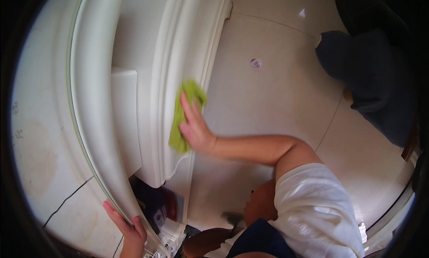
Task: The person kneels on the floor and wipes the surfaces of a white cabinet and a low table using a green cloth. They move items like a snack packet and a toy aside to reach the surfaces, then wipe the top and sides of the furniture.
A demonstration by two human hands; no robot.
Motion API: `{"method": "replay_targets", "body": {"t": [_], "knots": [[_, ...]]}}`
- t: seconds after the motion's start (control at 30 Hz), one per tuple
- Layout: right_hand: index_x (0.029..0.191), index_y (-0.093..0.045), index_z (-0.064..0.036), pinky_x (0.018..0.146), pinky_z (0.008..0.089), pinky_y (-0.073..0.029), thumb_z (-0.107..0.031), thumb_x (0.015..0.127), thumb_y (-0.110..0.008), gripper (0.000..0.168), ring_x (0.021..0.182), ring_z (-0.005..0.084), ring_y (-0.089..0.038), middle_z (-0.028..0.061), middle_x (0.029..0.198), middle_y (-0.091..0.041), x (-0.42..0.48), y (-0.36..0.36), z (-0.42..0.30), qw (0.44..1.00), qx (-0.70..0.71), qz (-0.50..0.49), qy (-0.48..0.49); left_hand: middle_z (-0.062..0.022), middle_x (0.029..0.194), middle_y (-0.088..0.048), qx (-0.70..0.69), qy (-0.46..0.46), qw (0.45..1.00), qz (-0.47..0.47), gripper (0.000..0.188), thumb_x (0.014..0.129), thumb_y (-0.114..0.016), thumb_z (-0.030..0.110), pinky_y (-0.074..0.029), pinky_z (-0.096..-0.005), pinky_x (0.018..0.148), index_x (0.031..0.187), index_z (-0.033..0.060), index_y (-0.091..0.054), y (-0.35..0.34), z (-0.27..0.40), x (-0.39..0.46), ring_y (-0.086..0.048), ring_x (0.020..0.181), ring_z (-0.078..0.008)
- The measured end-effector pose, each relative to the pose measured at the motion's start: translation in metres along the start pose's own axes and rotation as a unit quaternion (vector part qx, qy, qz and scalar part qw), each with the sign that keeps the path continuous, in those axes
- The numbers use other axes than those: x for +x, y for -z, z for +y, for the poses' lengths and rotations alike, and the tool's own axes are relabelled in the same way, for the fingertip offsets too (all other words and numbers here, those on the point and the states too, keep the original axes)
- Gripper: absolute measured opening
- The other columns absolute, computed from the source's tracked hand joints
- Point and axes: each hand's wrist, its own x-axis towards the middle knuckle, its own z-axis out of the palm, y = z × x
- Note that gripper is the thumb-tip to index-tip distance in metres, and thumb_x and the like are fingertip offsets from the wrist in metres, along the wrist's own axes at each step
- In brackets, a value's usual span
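My right hand [198,132] presses a lime-green cloth [177,142] flat against the white moulded lower front [186,36] of a cabinet. Blur softens the hand and the cloth. Down at the lower left, my left hand [130,227] grips the curved edge [95,107] of the cabinet's pale top, its fingers over the upper face and its thumb along the side. A white block-shaped part [125,117] of the cabinet lies between the top and the moulded front.
Dark packages [157,204] with printing sit in an opening under the top. Dark lines cross the top surface [40,157], which bears marks. Pale floor tiles [268,100] carry a small round spot or disc [256,63]. Dark blue fabric [375,80] hangs at the right.
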Motion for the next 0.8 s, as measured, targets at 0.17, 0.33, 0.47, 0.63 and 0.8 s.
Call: {"method": "replay_targets", "body": {"t": [0.17,0.33,0.47,0.63,0.8], "knots": [[0.149,-0.031,-0.001,0.119,0.0435,-0.02,-0.024,0.102,-0.038,0.053,0.144,0.0359,-0.027,0.0196,0.156,-0.03,0.217,0.101,-0.027,0.972,0.076,0.191,0.118,-0.0312,0.162,-0.004,-0.005,-0.01,1.0,0.021,0.071,0.099,-0.046,0.011,-0.007,-0.0572,0.12,0.159,0.0048,-0.009,-0.004,0.001,0.0,-0.009,0.151,-0.0479],[0.15,-0.035,-0.002,0.118,0.0434,-0.024,-0.011,0.101,-0.043,0.05,0.136,0.0372,-0.036,0.0214,0.149,-0.038,0.211,0.07,-0.066,0.962,0.023,0.27,0.041,-0.0296,0.161,-0.017,0.065,-0.017,0.997,0.027,0.067,0.101,-0.045,0.017,-0.009,-0.0606,0.119,0.157,0.0029,-0.014,-0.003,0.008,0.007,-0.015,0.149,-0.0495],[0.133,-0.057,-0.011,0.113,0.0565,-0.032,-0.026,0.082,-0.069,0.054,0.148,0.0359,-0.025,0.0057,0.156,-0.037,0.035,-0.022,-0.041,0.941,-0.241,0.001,0.239,-0.0317,0.16,-0.019,0.065,-0.018,0.997,0.031,0.067,0.101,-0.046,0.019,-0.01,-0.0633,0.117,0.157,0.0033,-0.015,-0.002,0.008,0.012,-0.019,0.147,-0.0508],[0.12,-0.068,-0.01,0.101,0.0519,-0.046,-0.028,0.086,-0.06,0.039,0.128,0.034,-0.054,0.0113,0.137,-0.058,0.087,0.024,-0.055,0.826,-0.325,-0.065,0.456,-0.0346,0.157,-0.021,0.08,-0.007,0.996,0.048,0.067,0.1,-0.049,0.019,-0.014,-0.0686,0.115,0.157,0.0044,-0.017,-0.004,0.008,0.007,-0.025,0.145,-0.0519],[0.112,-0.068,-0.005,0.094,0.0429,-0.044,-0.028,0.096,-0.05,0.033,0.111,0.0324,-0.059,0.0141,0.117,-0.066,0.247,0.096,-0.129,0.845,-0.481,0.039,0.229,-0.0341,0.157,-0.021,0.067,-0.024,0.996,0.047,0.069,0.099,-0.05,0.02,-0.013,-0.0688,0.115,0.157,0.0042,-0.017,-0.004,0.009,0.012,-0.025,0.145,-0.0511]]}}
